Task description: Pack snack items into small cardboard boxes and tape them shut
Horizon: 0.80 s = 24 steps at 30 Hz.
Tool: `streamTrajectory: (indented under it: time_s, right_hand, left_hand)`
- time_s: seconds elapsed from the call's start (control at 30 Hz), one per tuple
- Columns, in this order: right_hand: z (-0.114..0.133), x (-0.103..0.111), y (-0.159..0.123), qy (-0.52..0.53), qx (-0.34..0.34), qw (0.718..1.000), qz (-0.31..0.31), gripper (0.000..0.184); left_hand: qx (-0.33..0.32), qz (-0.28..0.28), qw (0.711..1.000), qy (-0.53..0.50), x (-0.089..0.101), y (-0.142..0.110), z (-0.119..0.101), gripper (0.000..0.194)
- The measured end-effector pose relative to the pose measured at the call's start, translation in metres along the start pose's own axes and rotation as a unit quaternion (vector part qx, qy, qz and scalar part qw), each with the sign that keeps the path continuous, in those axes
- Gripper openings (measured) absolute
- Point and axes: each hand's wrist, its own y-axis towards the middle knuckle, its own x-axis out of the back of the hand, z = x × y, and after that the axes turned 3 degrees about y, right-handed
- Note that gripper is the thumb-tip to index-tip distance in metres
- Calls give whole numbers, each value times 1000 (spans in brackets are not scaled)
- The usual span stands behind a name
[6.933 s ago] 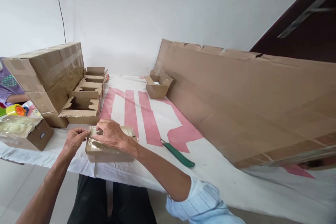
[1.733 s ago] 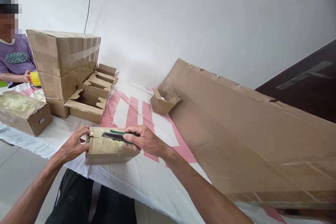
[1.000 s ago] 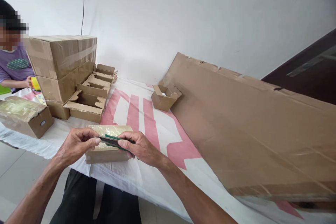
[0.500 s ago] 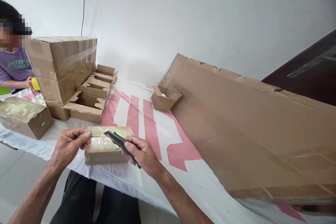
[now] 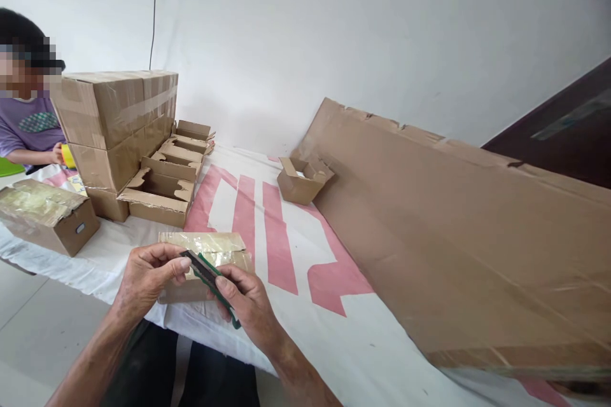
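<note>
My right hand (image 5: pixel 245 296) grips a green utility knife (image 5: pixel 204 272), its blade end pointing up and left. The fingers of my left hand (image 5: pixel 151 276) are pinched together at the knife's tip; whether they hold the blade or something small is hidden. Beneath both hands, a taped cardboard box (image 5: pixel 210 241) lies near the table's front edge. Its top is covered with shiny clear tape, and my hands hide part of it.
Stacked closed boxes (image 5: pixel 119 108) stand at the left, beside several open boxes (image 5: pixel 160 206). Another taped box (image 5: pixel 48 216) is at far left, near a person (image 5: pixel 33 121). A small open box (image 5: pixel 300 187) touches a large cardboard sheet (image 5: pixel 453 241) on the cloth-covered table (image 5: pixel 296 248).
My left hand has moved right, from the box's left corner to the knife's tip. The knife and my right hand have shifted slightly left and down.
</note>
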Motion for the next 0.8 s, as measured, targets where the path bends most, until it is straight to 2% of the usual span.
streamTrajectory:
  time_s: [0.3,0.5,0.63,0.8]
  right_hand:
    - [-3,-10,-13,-49,31,998,-38,47]
    - [-9,-23,-17,-19,36,997,-60,48]
    - [-11,-30,-20,-9,35,998,-58,51]
    - [-15,-34,-21,43,26,998,-30,52]
  left_hand:
    - [4,4,1000,29,6,1,1,37]
    - [6,-9,1000,16,2,0,-1,37]
    - [5,-3,1000,18,-1,-2,-1,36]
    - [6,8,999,-34,-2,-3,3,38]
